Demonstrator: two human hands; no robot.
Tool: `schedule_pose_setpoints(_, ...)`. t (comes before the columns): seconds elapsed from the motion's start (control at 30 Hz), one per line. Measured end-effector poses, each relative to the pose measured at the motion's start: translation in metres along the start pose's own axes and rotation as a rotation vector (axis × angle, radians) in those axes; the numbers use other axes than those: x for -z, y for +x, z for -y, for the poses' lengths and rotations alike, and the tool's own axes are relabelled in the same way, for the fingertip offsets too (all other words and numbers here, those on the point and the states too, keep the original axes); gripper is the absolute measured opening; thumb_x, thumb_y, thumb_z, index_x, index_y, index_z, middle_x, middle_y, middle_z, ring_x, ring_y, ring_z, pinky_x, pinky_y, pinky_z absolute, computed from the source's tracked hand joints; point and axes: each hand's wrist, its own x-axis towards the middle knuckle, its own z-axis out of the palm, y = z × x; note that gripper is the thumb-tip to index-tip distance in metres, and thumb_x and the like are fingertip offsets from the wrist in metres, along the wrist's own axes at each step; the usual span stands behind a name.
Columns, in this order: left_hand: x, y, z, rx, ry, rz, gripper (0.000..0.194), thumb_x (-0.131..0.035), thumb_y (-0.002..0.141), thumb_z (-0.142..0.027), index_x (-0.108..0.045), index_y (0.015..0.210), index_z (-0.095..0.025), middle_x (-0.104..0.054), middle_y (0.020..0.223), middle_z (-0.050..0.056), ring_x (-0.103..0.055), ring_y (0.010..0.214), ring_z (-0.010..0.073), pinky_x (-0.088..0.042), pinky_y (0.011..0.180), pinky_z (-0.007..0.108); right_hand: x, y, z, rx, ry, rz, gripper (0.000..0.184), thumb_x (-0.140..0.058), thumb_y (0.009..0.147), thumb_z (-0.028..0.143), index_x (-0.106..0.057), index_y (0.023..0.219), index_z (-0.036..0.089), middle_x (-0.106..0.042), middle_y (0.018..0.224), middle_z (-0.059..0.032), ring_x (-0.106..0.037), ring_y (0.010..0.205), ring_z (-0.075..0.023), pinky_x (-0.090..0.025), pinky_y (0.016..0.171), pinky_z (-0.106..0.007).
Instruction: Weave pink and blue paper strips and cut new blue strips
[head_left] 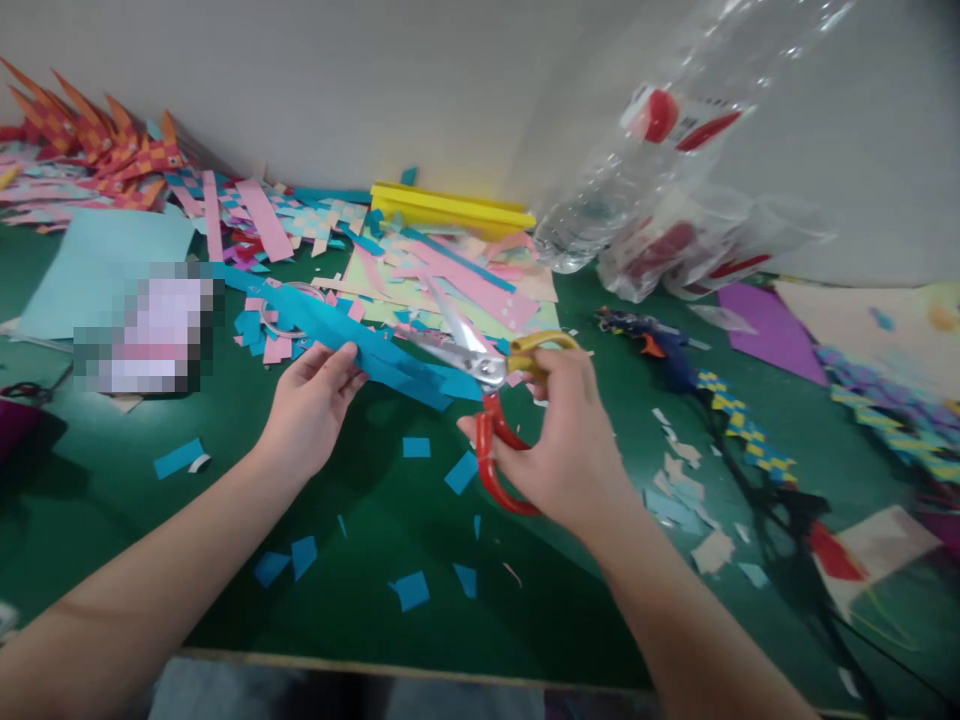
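Between the thumb and fingers of my left hand (316, 400) is a long blue paper strip (390, 368), slanting down to the right across the middle of the view. It looks doubled, with layers overlapping. In my right hand (566, 430) is a pair of scissors (491, 372) with one red and one yellow handle loop. Their blades stand apart, pointing up and left, and the strip's right end lies at the blades near the pivot. Below the hands, several small blue paper scraps (411, 590) lie on the green table (525, 630).
Heaped paper strips (262, 220) and orange woven paper pieces (127, 150) lie along the wall. A light blue sheet (97, 260) and a blurred-out rectangle (157, 335) are left. At right are a plastic bottle (622, 170), plastic cups (705, 240) and a woven paper figure (739, 420).
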Motion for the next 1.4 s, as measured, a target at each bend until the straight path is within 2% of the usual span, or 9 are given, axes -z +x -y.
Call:
schedule_pose_setpoints(0.13,0.000,-0.002,0.002,-0.076,0.100,-0.005,0.018,-0.082,0.065,-0.023,-0.067,0.071,-0.016,-0.068,0.074,-0.001,-0.065,0.074,0.0111,-0.053,0.080,0.026,-0.017,-0.010,-0.006,0.126,-0.069,0.038,0.055,-0.064,0.077,0.045,-0.041,0.117,0.016,-0.053,0.102,-0.0143,-0.055,0.101,-0.0333,-0.052,0.078,-0.048)
schedule_pose_setpoints(0.23,0.000,-0.002,0.003,-0.115,0.174,0.003,0.019,-0.083,0.065,-0.025,-0.069,0.074,-0.016,-0.068,0.074,0.000,-0.065,0.073,0.0124,-0.053,0.079,0.027,-0.019,-0.012,-0.009,0.213,-0.157,0.035,0.056,-0.066,0.075,0.041,-0.042,0.118,0.014,-0.056,0.102,-0.0151,-0.056,0.102,-0.0339,-0.052,0.082,-0.049)
schedule_pose_setpoints(0.43,0.002,-0.002,0.005,-0.131,0.279,-0.014,0.025,-0.080,0.069,-0.030,-0.071,0.089,-0.017,-0.071,0.085,0.003,-0.067,0.081,0.0168,-0.053,0.086,0.034,-0.019,-0.011,-0.013,0.216,-0.180,0.087,0.058,-0.068,0.072,0.041,-0.047,0.117,0.011,-0.060,0.103,-0.0174,-0.058,0.103,-0.0355,-0.052,0.084,-0.050)
schedule_pose_setpoints(0.63,0.005,-0.001,0.005,-0.124,0.276,-0.053,0.026,-0.083,0.064,-0.029,-0.071,0.084,-0.018,-0.072,0.084,0.002,-0.067,0.082,0.0175,-0.052,0.088,0.034,-0.020,-0.009,-0.016,0.226,-0.181,0.065,0.057,-0.065,0.075,0.046,-0.048,0.117,0.011,-0.062,0.103,-0.0176,-0.058,0.105,-0.0361,-0.051,0.086,-0.051)
schedule_pose_setpoints(0.83,0.004,0.000,0.002,-0.134,0.238,-0.002,0.021,-0.079,0.067,-0.022,-0.070,0.086,-0.016,-0.072,0.085,0.003,-0.067,0.085,0.0170,-0.052,0.088,0.034,-0.016,-0.008,-0.018,0.238,-0.200,0.086,0.053,-0.063,0.076,0.046,-0.052,0.114,0.011,-0.064,0.103,-0.0179,-0.061,0.102,-0.0352,-0.052,0.084,-0.051)
schedule_pose_setpoints(1.0,0.002,0.000,0.001,-0.136,0.215,-0.013,0.017,-0.078,0.067,-0.021,-0.070,0.082,-0.017,-0.072,0.084,0.002,-0.067,0.084,0.0163,-0.054,0.085,0.032,-0.015,-0.007,-0.017,0.196,-0.181,0.162,0.052,-0.061,0.078,0.049,-0.054,0.111,0.009,-0.065,0.103,-0.0191,-0.061,0.103,-0.0353,-0.053,0.086,-0.051)
schedule_pose_setpoints(1.13,0.002,0.001,0.001,-0.155,0.227,-0.006,0.017,-0.078,0.069,-0.022,-0.071,0.083,-0.018,-0.072,0.089,0.003,-0.066,0.090,0.0174,-0.053,0.087,0.032,-0.015,-0.007,-0.020,0.076,-0.085,0.236,0.057,-0.063,0.076,0.053,-0.054,0.114,0.011,-0.062,0.112,-0.0199,-0.061,0.105,-0.0346,-0.055,0.082,-0.049)
schedule_pose_setpoints(1.27,0.003,0.001,0.003,-0.174,0.241,-0.011,0.017,-0.078,0.068,-0.022,-0.072,0.083,-0.018,-0.071,0.088,0.002,-0.065,0.085,0.0148,-0.053,0.085,0.029,-0.014,-0.005,-0.021,-0.060,0.036,0.307,0.065,-0.066,0.071,0.060,-0.053,0.115,0.013,-0.059,0.119,-0.0195,-0.063,0.103,-0.0331,-0.058,0.075,-0.046)
schedule_pose_setpoints(1.4,0.005,0.001,0.004,-0.179,0.272,0.030,0.019,-0.078,0.070,-0.023,-0.071,0.087,-0.018,-0.069,0.082,0.001,-0.064,0.079,0.0126,-0.052,0.083,0.027,-0.011,-0.004,-0.019,-0.097,0.076,0.384,0.066,-0.067,0.070,0.061,-0.054,0.115,0.015,-0.060,0.121,-0.0178,-0.063,0.103,-0.0331,-0.058,0.076,-0.047)
